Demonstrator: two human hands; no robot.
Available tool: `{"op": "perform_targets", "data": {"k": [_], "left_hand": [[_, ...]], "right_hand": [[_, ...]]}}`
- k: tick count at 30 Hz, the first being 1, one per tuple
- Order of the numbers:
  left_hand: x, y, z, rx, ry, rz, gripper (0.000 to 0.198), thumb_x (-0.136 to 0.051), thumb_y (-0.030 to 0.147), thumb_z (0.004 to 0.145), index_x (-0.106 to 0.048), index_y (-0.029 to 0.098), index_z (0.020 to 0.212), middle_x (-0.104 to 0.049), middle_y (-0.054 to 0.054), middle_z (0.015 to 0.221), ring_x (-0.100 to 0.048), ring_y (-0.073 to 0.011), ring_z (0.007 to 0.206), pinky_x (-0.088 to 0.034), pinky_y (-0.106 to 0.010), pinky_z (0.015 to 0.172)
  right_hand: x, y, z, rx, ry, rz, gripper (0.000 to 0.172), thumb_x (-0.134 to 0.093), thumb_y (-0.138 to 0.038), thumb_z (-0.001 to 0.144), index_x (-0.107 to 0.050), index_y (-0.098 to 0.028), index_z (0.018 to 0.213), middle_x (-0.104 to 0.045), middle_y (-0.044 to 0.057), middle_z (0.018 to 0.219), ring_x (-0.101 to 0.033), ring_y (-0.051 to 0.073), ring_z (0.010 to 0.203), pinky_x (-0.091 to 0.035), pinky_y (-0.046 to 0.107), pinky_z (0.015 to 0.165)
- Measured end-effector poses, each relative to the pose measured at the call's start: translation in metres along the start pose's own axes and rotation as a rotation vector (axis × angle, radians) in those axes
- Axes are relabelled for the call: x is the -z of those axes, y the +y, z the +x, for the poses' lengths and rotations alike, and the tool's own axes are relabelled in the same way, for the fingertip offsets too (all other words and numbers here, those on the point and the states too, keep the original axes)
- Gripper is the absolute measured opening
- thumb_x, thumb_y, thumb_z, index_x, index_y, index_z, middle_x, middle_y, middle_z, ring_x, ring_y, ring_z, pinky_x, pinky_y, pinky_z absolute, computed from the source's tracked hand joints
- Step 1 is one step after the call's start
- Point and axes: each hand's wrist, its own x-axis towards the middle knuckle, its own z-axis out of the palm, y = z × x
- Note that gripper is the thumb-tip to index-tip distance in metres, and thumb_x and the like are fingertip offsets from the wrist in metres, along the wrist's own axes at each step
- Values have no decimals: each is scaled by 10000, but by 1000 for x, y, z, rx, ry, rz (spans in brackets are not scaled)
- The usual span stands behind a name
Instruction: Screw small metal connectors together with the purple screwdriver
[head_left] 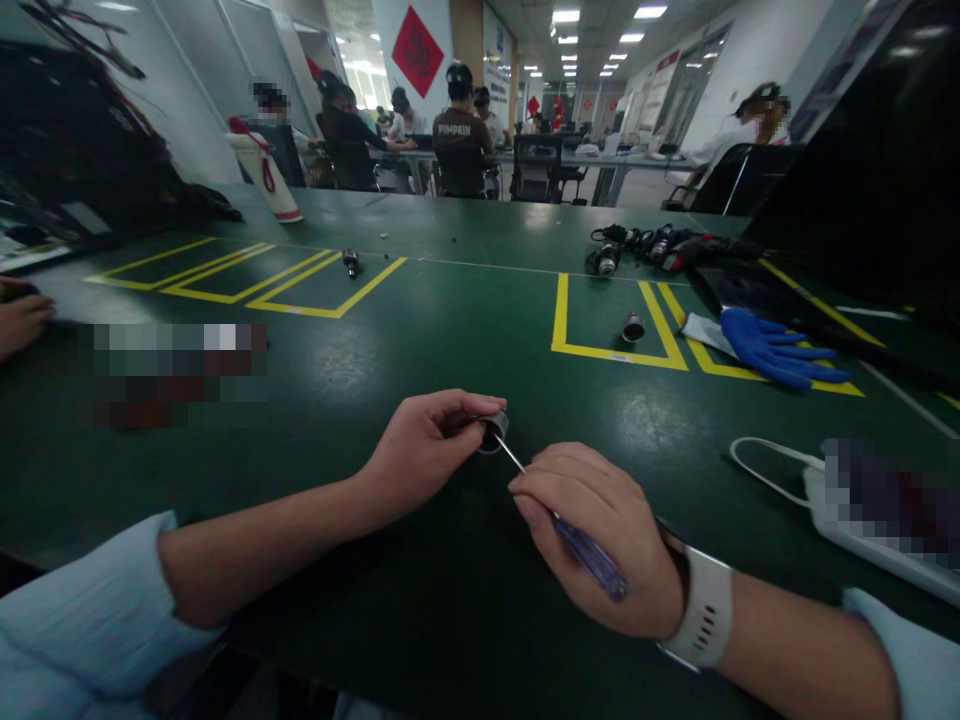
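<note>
Between the thumb and fingers of my left hand is a small dark metal ring-shaped part, its opening turned toward me. My right hand is closed around a screwdriver with a clear purple handle. The thin shaft points up and left, and its tip reaches the opening of the metal part; whether it touches the inside I cannot tell. Both hands are just above the green table. A similar metal cup-shaped part lies inside a yellow-taped box to the right, beyond my hands.
A small metal fitting stands near the left taped boxes. Blue gloves and black cables with connectors lie at the right. A white cord is near my right arm. A tall cup stands back left; another person's hand is at the left edge.
</note>
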Motion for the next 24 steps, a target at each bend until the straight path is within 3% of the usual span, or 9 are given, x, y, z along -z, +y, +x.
{"op": "perform_targets", "data": {"k": [24], "left_hand": [[1,-1,-1,-10,-16,-16,164,-619,144,704,-679,132,856,-711,-90,1040,-667,-217,967,-542,-361,878]], "right_hand": [[2,0,2,-3,-4,-2,115,-498,-84,843,-591,-135,886,-674,87,753,-624,188,707,-524,349,667]]}}
